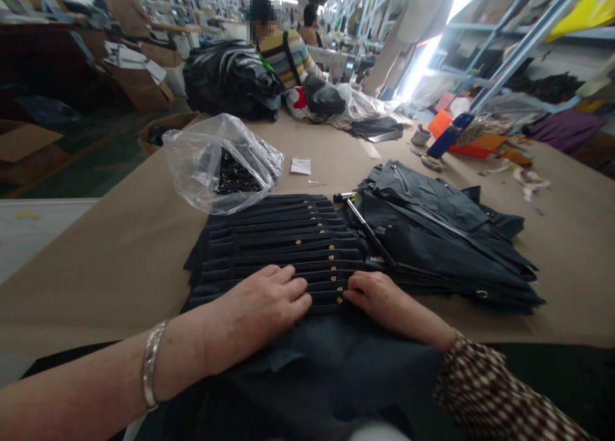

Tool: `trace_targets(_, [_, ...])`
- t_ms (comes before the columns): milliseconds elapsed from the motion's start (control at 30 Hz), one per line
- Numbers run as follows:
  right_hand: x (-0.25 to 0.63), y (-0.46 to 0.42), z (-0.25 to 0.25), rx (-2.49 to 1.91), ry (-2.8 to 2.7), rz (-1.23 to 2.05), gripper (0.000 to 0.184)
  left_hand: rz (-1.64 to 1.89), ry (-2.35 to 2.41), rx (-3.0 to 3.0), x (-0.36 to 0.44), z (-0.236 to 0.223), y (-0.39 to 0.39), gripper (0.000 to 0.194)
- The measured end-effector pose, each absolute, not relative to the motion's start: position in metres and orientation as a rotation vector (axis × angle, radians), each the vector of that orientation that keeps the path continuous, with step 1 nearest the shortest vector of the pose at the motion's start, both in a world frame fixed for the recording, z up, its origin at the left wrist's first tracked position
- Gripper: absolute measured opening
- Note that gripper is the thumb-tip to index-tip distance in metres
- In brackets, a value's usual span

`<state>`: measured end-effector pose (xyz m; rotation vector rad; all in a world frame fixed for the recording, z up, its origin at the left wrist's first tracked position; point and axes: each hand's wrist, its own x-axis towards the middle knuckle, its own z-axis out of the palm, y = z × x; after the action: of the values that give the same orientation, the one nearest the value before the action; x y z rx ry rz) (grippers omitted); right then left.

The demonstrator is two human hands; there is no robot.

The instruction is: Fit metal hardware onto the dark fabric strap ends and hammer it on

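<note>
Overlapping dark fabric pieces lie in a row on the table, most with a small gold-coloured metal fitting near the right end. My left hand rests palm down across the nearest pieces, fingers stretched and slightly bent. At their right end my right hand is closed, thumb and forefinger pinching the edge of the nearest dark fabric piece beside its gold fitting. A broad dark cloth spreads below both hands, towards my body. The underside of each hand is hidden.
To the right lies a stack of dark zippered panels, with a black-and-silver rod-like tool along its left edge. A clear plastic bag holds black pieces with rings. A person sits beyond a dark fabric pile.
</note>
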<state>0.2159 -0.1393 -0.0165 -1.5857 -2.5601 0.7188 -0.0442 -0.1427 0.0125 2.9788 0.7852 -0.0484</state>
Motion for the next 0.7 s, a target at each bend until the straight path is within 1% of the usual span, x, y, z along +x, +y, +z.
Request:
trace_targets(100, [0.216,-0.137,-0.019,-1.575,-2.595,0.711,0.022,-0.03,0.546,3.001,-0.045,0.003,-0.144,0.032])
trace_targets(233, [0.216,-0.131,-0.014,-1.578,-2.674,0.707,0.022,-0.019,0.473,2.943,-0.055,-0.009,-0.142,0.042])
trace_targets(300, [0.215,-0.13,0.0,-1.601,-2.703,0.646,0.014,-0.017,0.466,2.906,-0.059,-0.014,-0.141,0.045])
trace_targets(333, [0.212,-0.131,0.01,-1.585,-2.688,0.614,0.011,-0.028,0.461,2.888,-0.06,-0.015,-0.141,0.048])
trace_targets(367, [0.209,-0.134,0.023,-1.517,-2.667,0.624,0.012,-0.043,0.46,2.871,-0.061,-0.016,-0.14,0.055])
trace_targets(400, [0.204,-0.139,0.036,-1.402,-2.653,0.694,0.016,-0.059,0.463,2.857,-0.061,-0.016,-0.14,0.062])
trace_targets(467, [0.189,-0.153,0.059,-1.117,-2.66,0.98,0.026,-0.085,0.471,2.835,-0.06,-0.014,-0.141,0.071])
trace_targets(533, [0.172,-0.171,0.069,-0.914,-2.719,1.255,0.042,-0.09,0.476,2.818,-0.06,-0.012,-0.142,0.071])
trace_targets(600, [0.157,-0.188,0.061,-0.894,-2.835,1.357,0.06,-0.079,0.473,2.808,-0.061,-0.011,-0.144,0.07])
trace_targets(633, [0.152,-0.195,0.05,-0.903,-2.901,1.349,0.064,-0.073,0.471,2.807,-0.062,-0.011,-0.144,0.072])
trace_targets(667, [0.15,-0.201,0.036,-0.899,-2.97,1.315,0.062,-0.067,0.468,2.81,-0.063,-0.011,-0.145,0.075])
trace_targets(700, [0.15,-0.206,0.021,-0.884,-3.03,1.256,0.054,-0.059,0.466,2.818,-0.063,-0.012,-0.145,0.078])
